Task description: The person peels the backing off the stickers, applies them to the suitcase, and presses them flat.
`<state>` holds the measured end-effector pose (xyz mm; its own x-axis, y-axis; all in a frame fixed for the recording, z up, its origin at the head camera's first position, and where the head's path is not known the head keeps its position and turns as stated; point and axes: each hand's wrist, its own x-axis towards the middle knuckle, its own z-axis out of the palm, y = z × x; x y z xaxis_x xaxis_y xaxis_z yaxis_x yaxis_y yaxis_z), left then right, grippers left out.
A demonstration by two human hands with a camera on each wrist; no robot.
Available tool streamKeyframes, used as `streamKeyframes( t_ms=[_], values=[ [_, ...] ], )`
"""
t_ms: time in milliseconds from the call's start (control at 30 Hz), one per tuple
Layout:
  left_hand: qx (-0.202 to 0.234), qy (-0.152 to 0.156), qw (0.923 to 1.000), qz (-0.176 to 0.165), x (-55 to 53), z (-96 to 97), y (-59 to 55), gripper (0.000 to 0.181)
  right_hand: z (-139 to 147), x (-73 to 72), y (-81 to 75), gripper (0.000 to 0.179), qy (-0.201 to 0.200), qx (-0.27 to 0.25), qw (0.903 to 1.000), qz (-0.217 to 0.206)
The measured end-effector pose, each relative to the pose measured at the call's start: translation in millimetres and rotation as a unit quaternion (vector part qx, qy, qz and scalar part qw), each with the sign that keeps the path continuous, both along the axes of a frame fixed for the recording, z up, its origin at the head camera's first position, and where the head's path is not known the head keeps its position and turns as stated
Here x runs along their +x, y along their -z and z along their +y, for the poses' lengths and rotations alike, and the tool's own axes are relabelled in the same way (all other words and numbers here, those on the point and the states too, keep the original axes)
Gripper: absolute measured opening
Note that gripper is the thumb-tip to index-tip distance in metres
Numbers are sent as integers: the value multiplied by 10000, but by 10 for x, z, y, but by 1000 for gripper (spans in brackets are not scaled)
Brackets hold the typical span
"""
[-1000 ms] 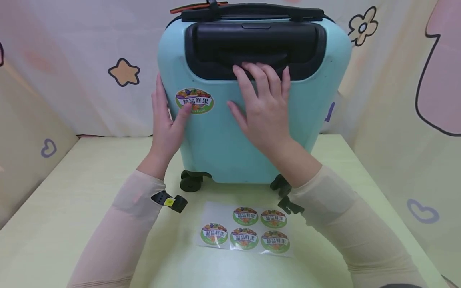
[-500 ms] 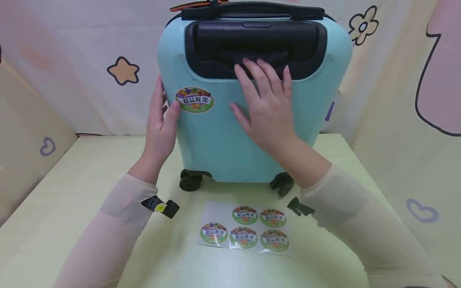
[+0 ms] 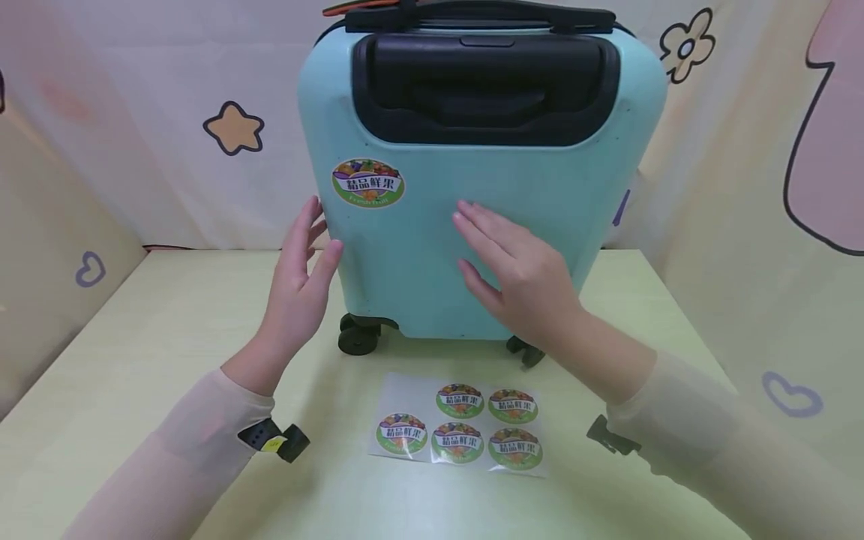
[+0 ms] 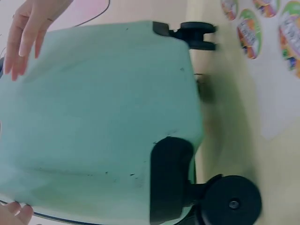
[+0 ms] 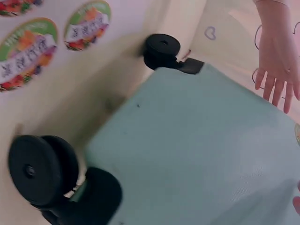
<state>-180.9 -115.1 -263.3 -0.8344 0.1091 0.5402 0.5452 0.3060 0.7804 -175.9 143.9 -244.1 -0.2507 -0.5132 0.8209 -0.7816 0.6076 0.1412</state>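
A light-blue suitcase stands upright on its black wheels on the table. An oval fruit sticker lies on its upper left front, uncovered in the head view. My left hand is at the suitcase's left edge, below the sticker, fingers extended; whether it touches the side is hard to tell. In front of the middle of the suitcase is my right hand, its fingers straight and pointing up and left, holding nothing. A white sticker sheet with several matching oval stickers lies on the table in front of the suitcase.
The pale green table runs back to a patterned cloth wall. Black wheels show at the suitcase's lower left. Its black carrying handle is on top, with a recessed black panel below.
My left hand has slid off the sticker and down along the suitcase's left edge. My right hand has come down and right from the black panel.
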Motion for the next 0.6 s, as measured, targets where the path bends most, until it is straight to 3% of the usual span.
streamKeyframes(
  t_ms=[100, 233, 600],
  values=[
    [-87, 55, 9998, -159, 2, -52, 124, 58, 39, 53, 102, 42, -88, -27, 9996, -256],
    [-197, 179, 9992, -304, 86, -112, 237, 58, 56, 106, 270, 38, -187, 65, 9984, -534],
    [-469, 518, 9914, -1110, 295, -180, 404, 58, 127, 220, 523, 35, 29, 418, 9916, -1223]
  ],
)
